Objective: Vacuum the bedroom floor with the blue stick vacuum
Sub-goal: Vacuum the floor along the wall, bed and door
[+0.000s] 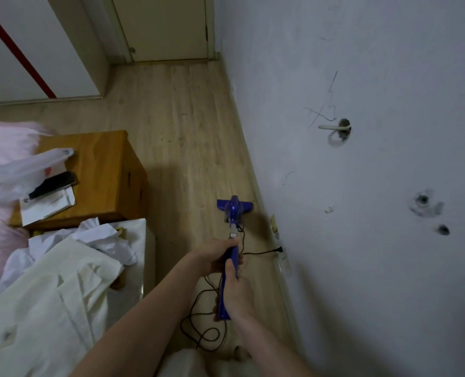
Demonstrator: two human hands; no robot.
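Both hands on the blue stick vacuum (pixel 230 257) — left hand (pixel 216 258) wrapped round the shaft higher up, right hand (pixel 238 291) curled round the handle nearer the body. The floor head (pixel 234 205) sits on the wood floor (pixel 171 104), just beside the baseboard of the grey wall (pixel 361 159).

Risks, as judged:
- The black power cord (pixel 207 322) lies in loose loops underfoot, right by a bare foot (pixel 239 355); a forward push could snag it, trip the person, or pull the plug (pixel 276 250) from what appears to be a low wall outlet — view too dim to confirm.
- Head close to the wall; a rightward drift would knock the baseboard.

Room to move: a lane of open boards runs ahead toward the closed door (pixel 166 25). On the left it is bounded by the wooden nightstand (pixel 101 164) and the bed heaped with white clothes (pixel 49 281); on the right by the wall. The lane is narrowest beside the nightstand corner and wider beyond it.
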